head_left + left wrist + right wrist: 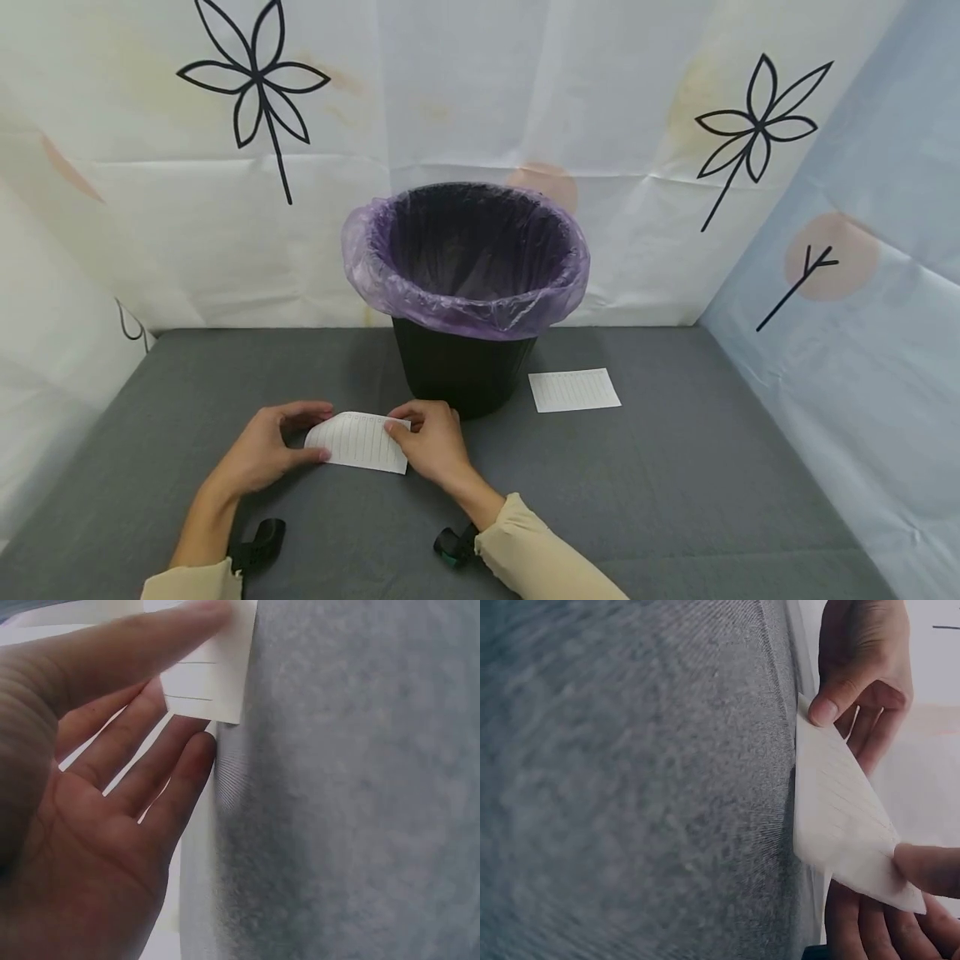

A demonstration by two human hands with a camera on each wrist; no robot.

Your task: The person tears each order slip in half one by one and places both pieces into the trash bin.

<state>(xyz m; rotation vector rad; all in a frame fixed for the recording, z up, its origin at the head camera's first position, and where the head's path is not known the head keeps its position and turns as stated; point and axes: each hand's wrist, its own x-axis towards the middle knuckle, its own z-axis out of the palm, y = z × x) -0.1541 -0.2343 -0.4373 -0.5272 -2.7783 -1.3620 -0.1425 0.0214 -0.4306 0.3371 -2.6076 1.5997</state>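
Note:
A slip of white lined paper [360, 443] is held between both hands just above the grey cloth, its left end bending upward. At that left end my left hand [258, 446] pinches the slip, thumb in front and fingers behind; the thumb [112, 656] lies over the paper in the left wrist view. My right hand [437, 442] pinches the upper right corner. In the right wrist view, the slip [840, 802] is tilted, with the right thumb [930, 870] pressed on its face. A second lined slip [574, 391] lies flat on the cloth to the right.
Behind the hands stands a black bin [457, 367] with a purple plastic liner [363, 258] folded over its rim. Grey cloth [675, 483] covers the table. White fabric [622, 250] with leaf drawings hangs at the back, and bluish fabric [885, 350] hangs on the right.

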